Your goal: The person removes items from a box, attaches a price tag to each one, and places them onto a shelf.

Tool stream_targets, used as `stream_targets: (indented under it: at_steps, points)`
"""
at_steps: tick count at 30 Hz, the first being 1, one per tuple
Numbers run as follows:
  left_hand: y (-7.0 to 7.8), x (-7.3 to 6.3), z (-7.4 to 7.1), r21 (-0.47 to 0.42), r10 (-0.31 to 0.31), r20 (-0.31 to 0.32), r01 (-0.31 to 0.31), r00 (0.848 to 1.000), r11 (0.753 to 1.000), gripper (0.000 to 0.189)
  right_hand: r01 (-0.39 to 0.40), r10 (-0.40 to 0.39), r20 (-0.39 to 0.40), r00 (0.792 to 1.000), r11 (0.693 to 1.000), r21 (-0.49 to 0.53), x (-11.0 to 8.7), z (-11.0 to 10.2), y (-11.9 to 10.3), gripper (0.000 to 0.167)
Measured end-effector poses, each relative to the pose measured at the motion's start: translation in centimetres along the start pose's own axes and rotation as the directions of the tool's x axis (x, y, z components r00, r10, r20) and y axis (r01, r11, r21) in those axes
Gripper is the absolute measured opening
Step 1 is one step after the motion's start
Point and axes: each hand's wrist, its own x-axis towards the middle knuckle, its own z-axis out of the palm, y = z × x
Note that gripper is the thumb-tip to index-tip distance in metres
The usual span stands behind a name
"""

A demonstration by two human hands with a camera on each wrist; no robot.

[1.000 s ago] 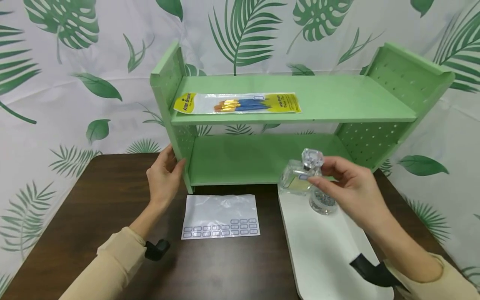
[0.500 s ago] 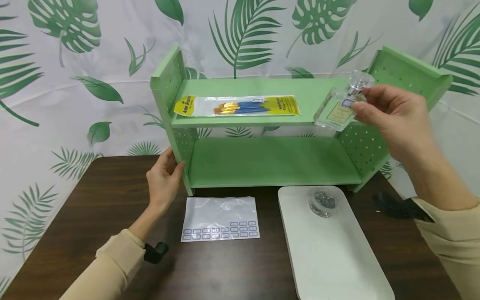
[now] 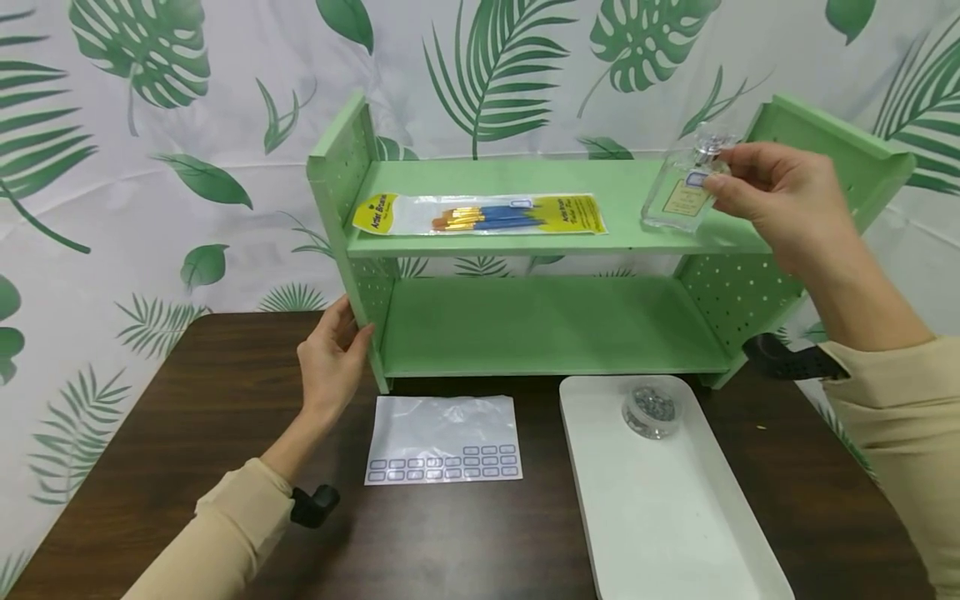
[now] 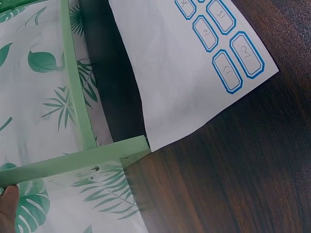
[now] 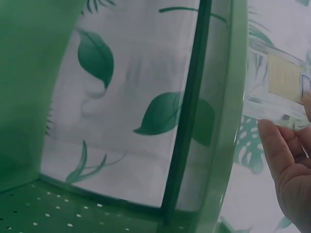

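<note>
A clear glass perfume bottle (image 3: pixel 681 196) with a faceted stopper and a small blue-edged sticker is pinched by my right hand (image 3: pixel 787 200). It stands or hovers at the right part of the upper board of a green two-tier shelf (image 3: pixel 540 325); whether its base touches the board I cannot tell. In the right wrist view the bottle (image 5: pixel 277 77) shows beyond the board's edge, the fingers at its neck end. My left hand (image 3: pixel 330 358) holds the shelf's left side panel, and in the left wrist view only a bit of that hand (image 4: pixel 8 208) shows.
A packet of artist brushes (image 3: pixel 480 215) lies on the upper board's left part. On the table (image 3: pixel 247 417) is a sheet of numbered labels (image 3: pixel 444 437). A white tray (image 3: pixel 667 508) with a round clear tub of silvery bits (image 3: pixel 651 410) stands front right.
My right hand has lifted the perfume bottle from above the tray to the upper board, and the bottle is now more upright. The left hand stays at the side panel.
</note>
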Motion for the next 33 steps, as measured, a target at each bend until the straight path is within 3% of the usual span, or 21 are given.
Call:
stream_targets:
  at_steps: [12,26,33]
  points:
    - [0.0,-0.1,0.0,0.016,0.032,-0.002,-0.031,1.000,0.999,0.045,-0.017,0.018,0.017,1.000,0.994,-0.109,0.8,-0.1,0.4,0.017]
    - [0.0,-0.1,0.1,-0.008,0.031,-0.005,-0.031,1.000,0.999,0.045,-0.025,0.024,-0.002,1.000,0.997,-0.070,1.2,-0.1,0.7,0.021]
    - [-0.1,-0.1,0.1,-0.006,0.029,-0.010,-0.029,1.000,1.000,0.045,0.001,-0.001,0.001,1.000,0.992,-0.128,1.1,-0.1,0.9,0.028]
